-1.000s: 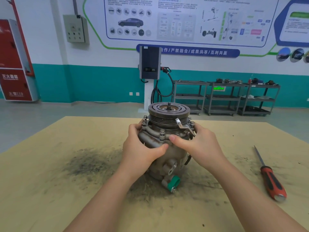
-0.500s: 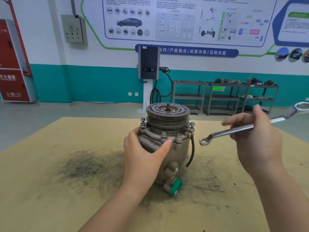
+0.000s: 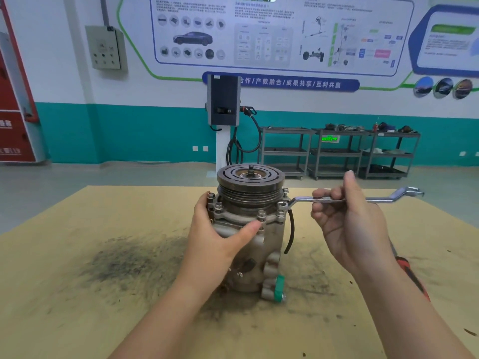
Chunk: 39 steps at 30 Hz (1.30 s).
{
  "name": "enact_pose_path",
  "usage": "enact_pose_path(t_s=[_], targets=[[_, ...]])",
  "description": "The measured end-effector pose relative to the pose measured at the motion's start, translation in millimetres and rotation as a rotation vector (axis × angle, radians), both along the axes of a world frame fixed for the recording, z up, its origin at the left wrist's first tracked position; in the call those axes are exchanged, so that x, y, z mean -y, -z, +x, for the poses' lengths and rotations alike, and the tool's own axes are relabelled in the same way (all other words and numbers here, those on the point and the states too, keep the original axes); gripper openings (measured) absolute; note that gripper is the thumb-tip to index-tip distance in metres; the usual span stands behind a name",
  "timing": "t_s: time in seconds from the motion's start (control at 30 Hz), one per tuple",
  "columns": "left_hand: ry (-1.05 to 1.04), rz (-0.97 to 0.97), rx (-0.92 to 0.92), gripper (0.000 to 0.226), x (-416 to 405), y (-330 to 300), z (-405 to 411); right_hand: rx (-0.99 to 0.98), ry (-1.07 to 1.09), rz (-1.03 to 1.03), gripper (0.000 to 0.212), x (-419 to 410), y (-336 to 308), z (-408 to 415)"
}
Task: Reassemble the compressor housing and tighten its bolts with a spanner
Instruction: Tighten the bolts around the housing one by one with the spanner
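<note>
Compressor housing [image 3: 248, 244] stands upright on the tabletop [image 3: 77, 294], pulley uppermost; our left hand [image 3: 215, 239] wraps its side, thumb pressed just under the bolted flange; our right hand [image 3: 347, 224] pinches the spanner [image 3: 375, 200] shaft, held level, its ring end seated on a bolt [image 3: 281, 206] at the flange's right; a red-handled screwdriver [image 3: 404, 265] lies partly hidden behind that forearm; dark grime stains the tabletop; grey shelving carts [image 3: 337, 151] line the teal wall.
</note>
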<state>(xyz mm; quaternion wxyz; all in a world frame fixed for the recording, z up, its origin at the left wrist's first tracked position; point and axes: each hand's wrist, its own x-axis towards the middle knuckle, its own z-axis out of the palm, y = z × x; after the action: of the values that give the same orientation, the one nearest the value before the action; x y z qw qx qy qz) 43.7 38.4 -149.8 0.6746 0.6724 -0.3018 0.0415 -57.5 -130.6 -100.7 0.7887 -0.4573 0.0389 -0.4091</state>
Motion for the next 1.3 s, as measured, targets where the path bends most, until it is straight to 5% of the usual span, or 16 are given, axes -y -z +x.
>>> enact_pose_path(t_s=[0.27,0.47,0.63,0.77,0.87,1.1,1.3], targets=[[0.134,-0.057,-0.055,0.097,-5.5,6.2,12.3,-0.005,0.126,0.030,0.049,-6.3,7.5,5.7],[0.108,-0.078,-0.042,0.074,-0.2,14.1,15.0,0.308,0.730,-0.911,0.044,-50.4,42.1,9.2],[0.141,-0.101,-0.056,0.087,4.0,22.4,24.8,0.263,0.609,-1.270,0.018,-65.0,46.3,13.6],[0.129,-0.105,-0.050,0.082,4.7,21.4,29.2,0.303,0.600,-1.429,0.022,-58.6,43.1,11.2],[0.107,-0.027,0.010,0.094,0.5,23.5,25.8,0.340,0.565,-1.234,0.016,-50.6,34.5,4.5],[-0.046,-0.087,0.088,0.056,0.2,21.7,1.8,0.202,0.380,-0.094,0.018,-22.1,12.0,6.7],[-0.045,-0.110,0.024,0.057,0.0,16.2,-4.5,0.103,0.125,0.190,0.019,6.4,7.0,9.5]])
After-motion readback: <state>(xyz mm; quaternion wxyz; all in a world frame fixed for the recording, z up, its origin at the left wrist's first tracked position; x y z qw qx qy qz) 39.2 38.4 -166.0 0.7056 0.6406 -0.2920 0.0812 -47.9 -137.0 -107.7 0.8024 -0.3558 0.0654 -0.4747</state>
